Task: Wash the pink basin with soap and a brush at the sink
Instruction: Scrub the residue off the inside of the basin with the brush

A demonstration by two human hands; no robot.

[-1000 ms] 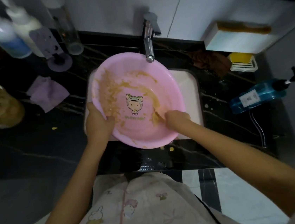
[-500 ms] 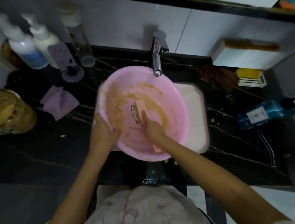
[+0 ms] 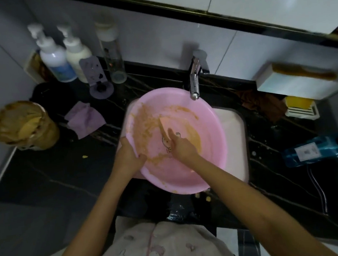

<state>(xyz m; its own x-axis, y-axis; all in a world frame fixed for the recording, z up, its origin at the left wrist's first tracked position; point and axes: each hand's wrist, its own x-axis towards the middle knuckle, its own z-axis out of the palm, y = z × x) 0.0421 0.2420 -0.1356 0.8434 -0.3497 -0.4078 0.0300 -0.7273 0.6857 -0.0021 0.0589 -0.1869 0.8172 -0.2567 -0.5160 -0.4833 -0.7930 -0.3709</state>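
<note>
Head view puts the pink basin (image 3: 208,144) mid-frame, tilted across the white sink (image 3: 233,133), its far rim just under the faucet (image 3: 194,82) at 12 o'clock. Your left hand (image 3: 128,155) clamps the basin's rim at about 8 o'clock, thumb hooked inside and the other fingers hidden beneath. Your right hand (image 3: 182,147) is inside the bowl near its centre, wrapped round the handle of the brush (image 3: 163,126), forefinger laid straight along it.

The brush's long axis runs from your knuckles up toward 11 o'clock, with its head pointing away from you, low in the bowl. Whether the bristles face down I cannot tell.

The coming stroke, as I judge it, turns on this: the thickest brownish smear (image 3: 142,126) clings to the wall between 9 and 11 o'clock, just left of the brush head, and a thinner arc curves round toward 3 o'clock. Your right hand already has the tool beside it, so push toward 10 o'clock while your left braces the rim against the shove.
</note>
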